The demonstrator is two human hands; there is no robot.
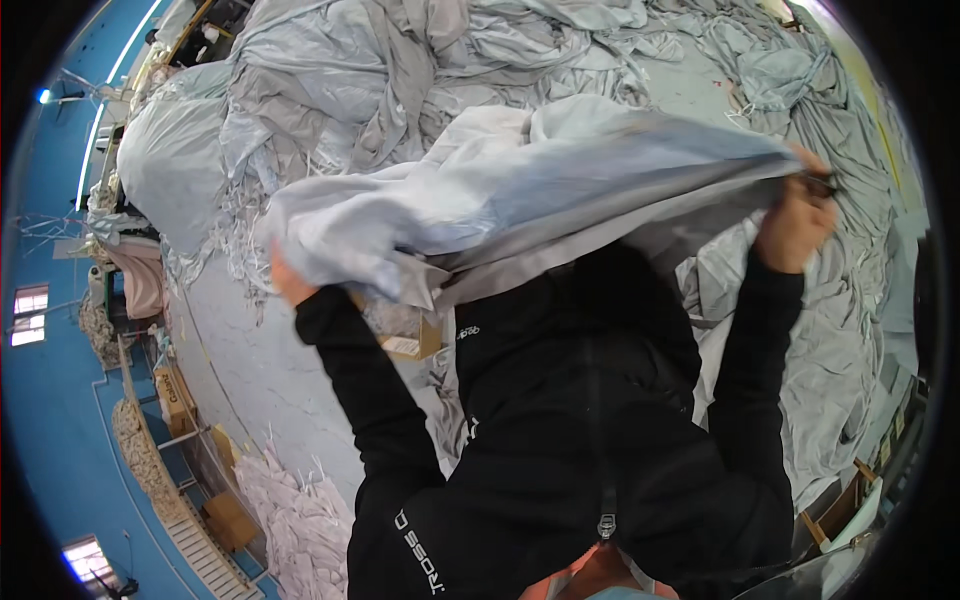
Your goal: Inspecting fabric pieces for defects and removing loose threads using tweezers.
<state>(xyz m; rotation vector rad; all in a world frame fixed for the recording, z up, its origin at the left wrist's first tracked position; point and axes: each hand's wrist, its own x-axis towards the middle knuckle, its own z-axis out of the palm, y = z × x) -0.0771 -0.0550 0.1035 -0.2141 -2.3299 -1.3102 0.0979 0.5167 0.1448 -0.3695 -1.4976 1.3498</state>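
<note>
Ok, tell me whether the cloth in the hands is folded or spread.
Spread, though rumpled: the cloth stretches wide between left hand and right hand.

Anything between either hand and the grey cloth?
Nothing visible. The cloth meets both the left hand, which it partly covers, and the right hand, where a small dark thing is too blurred to identify.
</note>
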